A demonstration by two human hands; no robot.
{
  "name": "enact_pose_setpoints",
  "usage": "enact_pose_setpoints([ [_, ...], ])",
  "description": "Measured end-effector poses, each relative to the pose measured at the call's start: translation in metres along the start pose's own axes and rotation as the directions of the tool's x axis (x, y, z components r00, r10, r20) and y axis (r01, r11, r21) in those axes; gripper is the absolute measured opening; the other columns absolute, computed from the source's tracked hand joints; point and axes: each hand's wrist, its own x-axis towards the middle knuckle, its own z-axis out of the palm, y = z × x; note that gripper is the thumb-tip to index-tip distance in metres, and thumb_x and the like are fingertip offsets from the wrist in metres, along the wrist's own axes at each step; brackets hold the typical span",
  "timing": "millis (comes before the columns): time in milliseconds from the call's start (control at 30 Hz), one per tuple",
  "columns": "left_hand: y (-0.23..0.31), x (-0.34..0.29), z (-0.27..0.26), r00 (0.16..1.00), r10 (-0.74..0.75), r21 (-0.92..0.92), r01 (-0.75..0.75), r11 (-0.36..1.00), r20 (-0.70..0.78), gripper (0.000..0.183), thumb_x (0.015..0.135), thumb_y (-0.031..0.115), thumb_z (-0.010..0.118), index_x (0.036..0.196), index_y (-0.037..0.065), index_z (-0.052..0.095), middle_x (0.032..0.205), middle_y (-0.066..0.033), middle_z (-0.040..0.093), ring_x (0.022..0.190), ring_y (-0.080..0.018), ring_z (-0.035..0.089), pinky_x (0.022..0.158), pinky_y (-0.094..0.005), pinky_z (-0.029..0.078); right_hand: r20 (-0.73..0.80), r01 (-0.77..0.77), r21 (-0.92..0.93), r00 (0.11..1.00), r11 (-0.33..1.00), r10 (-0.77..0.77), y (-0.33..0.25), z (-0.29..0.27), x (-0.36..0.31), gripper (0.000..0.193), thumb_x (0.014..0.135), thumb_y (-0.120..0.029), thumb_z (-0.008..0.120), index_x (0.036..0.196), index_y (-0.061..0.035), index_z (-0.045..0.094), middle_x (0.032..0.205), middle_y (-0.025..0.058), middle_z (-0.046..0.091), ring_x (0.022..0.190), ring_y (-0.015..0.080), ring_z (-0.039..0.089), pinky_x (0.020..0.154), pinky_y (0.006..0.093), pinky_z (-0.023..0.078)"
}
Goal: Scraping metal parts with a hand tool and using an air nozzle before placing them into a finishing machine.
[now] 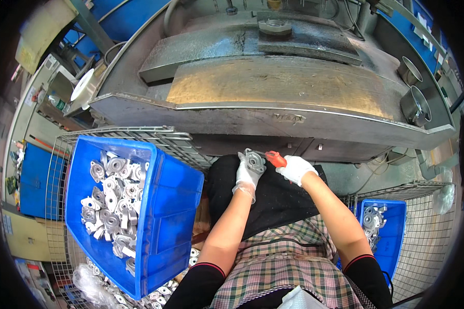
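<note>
Left hand (247, 175) gripping one metal casting (254, 160); right hand (296, 168) clenching red-handled tool (276, 158) against it. Left bin (178, 201) heaped with castings; right bin (394, 234) part-filled.

Two blue bins (175, 206) hold silver-grey parts (111, 201) — the gloves (296, 169) are white, the tool handle (276, 159) orange, the apron (278, 247) checked pink and green.

Bins either side, press ahead
A bin (160, 206) of castings (111, 206) stands left, another bin (392, 237) right, the press (273, 92) ahead beyond the lap.
</note>
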Motion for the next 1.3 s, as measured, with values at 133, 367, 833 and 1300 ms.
enact_pose_setpoints([
  [133, 0.000, 0.001, 0.007, 1.000, -0.006, 0.091, 0.003, 0.996, 0.031, 0.050, 0.100, 0.042, 0.031, 0.141, 0.016, 0.044, 0.145, -0.0073, 0.044, 0.134, -0.0358, 0.039, 0.102, -0.0664, 0.031, 0.020, -0.003, -0.033, 1.000, 0.999, 0.004, -0.003, 0.000, 0.001, 0.044, 0.085, -0.041, 0.061, 0.109, -0.0052, 0.061, 0.106, 0.0206, 0.065, 0.101, 0.0382, 0.062, 0.088, 0.0436, 0.048],
  [367, -0.003, -0.003, -0.013, 1.000, -0.010, -0.002, 0.010, 1.000, -0.002, 0.049, 0.099, 0.041, 0.035, 0.140, 0.016, 0.046, 0.143, -0.0069, 0.045, 0.133, -0.0348, 0.040, 0.100, -0.0655, 0.033, 0.019, -0.023, -0.038, 1.000, 0.999, 0.023, -0.009, -0.003, -0.005, 0.043, 0.085, -0.041, 0.060, 0.109, -0.0053, 0.061, 0.108, 0.0205, 0.065, 0.104, 0.0381, 0.061, 0.089, 0.0441, 0.047],
  [833, 0.002, 0.004, 0.002, 0.998, -0.006, -0.005, 0.007, 1.000, 0.058, 0.049, 0.101, 0.043, 0.028, 0.143, 0.023, 0.041, 0.152, -0.0010, 0.036, 0.141, -0.0324, 0.029, 0.103, -0.0669, 0.027, -0.005, -0.073, -0.016, 0.997, 0.997, 0.073, 0.009, 0.001, 0.009, 0.045, 0.083, -0.042, 0.062, 0.110, -0.0066, 0.061, 0.109, 0.0195, 0.065, 0.103, 0.0374, 0.062, 0.088, 0.0435, 0.048],
  [1300, -0.013, -0.007, -0.048, 0.994, -0.008, -0.067, 0.016, 0.998, 0.113, 0.042, 0.097, 0.025, 0.044, 0.138, 0.017, 0.049, 0.142, -0.0066, 0.046, 0.132, -0.0324, 0.043, 0.101, -0.0621, 0.035, -0.034, 0.026, -0.112, 0.999, 0.993, -0.030, -0.004, 0.004, -0.010, 0.042, 0.085, -0.041, 0.060, 0.110, -0.0070, 0.061, 0.108, 0.0187, 0.065, 0.102, 0.0373, 0.062, 0.088, 0.0444, 0.048],
])
